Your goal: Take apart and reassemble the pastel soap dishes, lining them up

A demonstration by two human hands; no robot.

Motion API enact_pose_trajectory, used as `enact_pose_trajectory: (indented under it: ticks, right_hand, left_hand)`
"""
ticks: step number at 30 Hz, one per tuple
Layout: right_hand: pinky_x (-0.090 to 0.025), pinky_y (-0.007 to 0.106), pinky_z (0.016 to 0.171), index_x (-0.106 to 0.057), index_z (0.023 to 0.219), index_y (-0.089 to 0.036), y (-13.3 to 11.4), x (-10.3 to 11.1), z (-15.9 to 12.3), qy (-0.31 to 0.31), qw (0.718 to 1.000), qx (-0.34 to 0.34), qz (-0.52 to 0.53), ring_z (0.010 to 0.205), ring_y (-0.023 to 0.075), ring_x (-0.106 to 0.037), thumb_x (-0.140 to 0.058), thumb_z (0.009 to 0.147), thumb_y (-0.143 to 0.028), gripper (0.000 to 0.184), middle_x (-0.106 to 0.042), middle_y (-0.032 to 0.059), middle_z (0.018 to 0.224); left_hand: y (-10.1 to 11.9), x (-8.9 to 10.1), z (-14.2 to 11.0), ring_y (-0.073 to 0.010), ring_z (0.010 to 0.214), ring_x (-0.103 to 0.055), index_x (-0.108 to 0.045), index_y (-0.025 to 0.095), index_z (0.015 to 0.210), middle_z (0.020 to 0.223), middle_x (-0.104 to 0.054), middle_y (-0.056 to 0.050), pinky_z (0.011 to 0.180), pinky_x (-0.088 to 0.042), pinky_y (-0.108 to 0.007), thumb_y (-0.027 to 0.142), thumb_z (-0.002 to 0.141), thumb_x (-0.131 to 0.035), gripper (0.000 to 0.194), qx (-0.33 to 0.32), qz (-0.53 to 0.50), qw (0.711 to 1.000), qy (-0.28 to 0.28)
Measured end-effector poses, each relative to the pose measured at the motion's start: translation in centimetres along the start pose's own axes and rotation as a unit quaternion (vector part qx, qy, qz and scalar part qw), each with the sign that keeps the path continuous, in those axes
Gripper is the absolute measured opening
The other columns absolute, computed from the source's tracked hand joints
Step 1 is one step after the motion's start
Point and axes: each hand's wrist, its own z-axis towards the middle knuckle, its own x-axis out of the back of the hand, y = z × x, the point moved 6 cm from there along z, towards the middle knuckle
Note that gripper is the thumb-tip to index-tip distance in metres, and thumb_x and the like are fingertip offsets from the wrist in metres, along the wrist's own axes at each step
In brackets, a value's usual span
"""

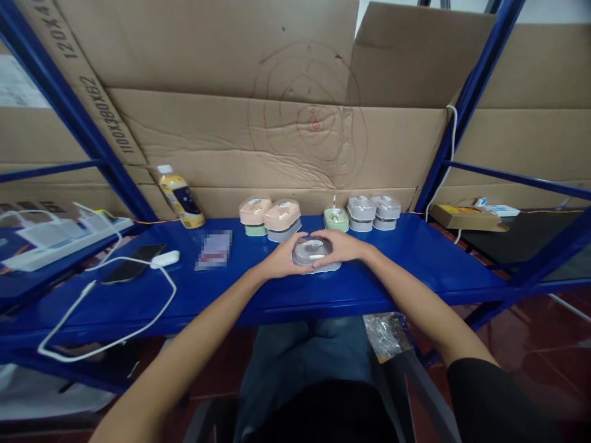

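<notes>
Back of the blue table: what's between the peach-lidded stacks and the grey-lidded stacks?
One green container, nearer the grey-lidded stacks, then bare blue tabletop toward the peach-lidded stacks. Head view.

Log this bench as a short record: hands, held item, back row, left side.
Left hand: on the left side of the grey container
Right hand: on its right side
Held item: grey container, lid up, on the blue shelf
Back row: two peach-topped stacks, green container, two grey stacks
Left side: bottle, phone, white cable, blurred packet
</notes>
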Motion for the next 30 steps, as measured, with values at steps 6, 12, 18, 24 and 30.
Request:
enact_pose_trajectory:
  ticks: [6, 12, 18, 24, 30]
  right_hand:
    - [-0.058, 0.042, 0.092, -0.066, 0.137, -0.020, 2.0, 2.7, -1.4, 0.009, 0.995, -0.064, 0.077, 0.102, 0.0269, -0.072, -0.088, 0.070, -0.059, 0.080, -0.075, 0.0093, 0.120]
    - [-0.057, 0.047, 0.096, -0.068, 0.131, -0.019, 5.6, 5.0, -2.8, 0.056, 0.986, -0.129, 0.094, 0.102, 0.0276, -0.071, -0.081, 0.076, -0.063, 0.072, -0.075, 0.0089, 0.116]
    - [-0.054, 0.051, 0.102, -0.070, 0.128, -0.021, 7.1, 6.2, -3.1, 0.146, 0.975, -0.133, 0.106, 0.105, 0.0290, -0.070, -0.078, 0.080, -0.061, 0.063, -0.075, 0.0090, 0.118]
    - [-0.054, 0.048, 0.104, -0.068, 0.129, -0.019, 7.4, 7.1, -3.2, 0.235, 0.954, -0.145, 0.117, 0.111, 0.0280, -0.069, -0.068, 0.087, -0.067, 0.064, -0.073, 0.0112, 0.124]
    - [-0.054, 0.051, 0.106, -0.069, 0.132, -0.022, 6.6, 6.5, -2.9, 0.211, 0.963, -0.113, 0.123, 0.115, 0.0303, -0.070, -0.077, 0.081, -0.063, 0.066, -0.074, 0.0103, 0.126]
  left_hand:
    - [0.5, 0.6, -0.8, -0.0372, 0.143, -0.052, -0.036, 0.027, 0.163, 0.155, -0.054, -0.015, 0.122, -0.039, -0.057, 0.049, 0.083, -0.079, 0.094, -0.029, 0.081, 0.996, -0.008]
    - [0.9, 0.3, -1.1, -0.0351, 0.135, -0.058, -0.076, 0.027, 0.127, 0.143, -0.057, -0.012, 0.121, -0.043, -0.054, 0.051, 0.095, -0.064, 0.042, -0.029, 0.126, 0.991, -0.019]
    - [-0.3, 1.7, -0.7, -0.0350, 0.133, -0.058, -0.078, 0.021, 0.117, 0.137, -0.062, -0.014, 0.119, -0.044, -0.054, 0.058, 0.103, -0.045, 0.052, -0.015, 0.098, 0.992, 0.080]
    - [-1.2, 4.6, -1.3, -0.0311, 0.135, -0.057, -0.068, 0.017, 0.127, 0.139, -0.061, -0.015, 0.119, -0.044, -0.049, 0.061, 0.106, -0.031, 0.061, 0.011, 0.073, 0.961, 0.267]
    - [0.6, 2.0, -1.4, -0.0337, 0.138, -0.055, -0.070, 0.024, 0.126, 0.144, -0.055, -0.013, 0.120, -0.043, -0.051, 0.055, 0.100, -0.053, 0.044, -0.023, 0.136, 0.988, 0.077]
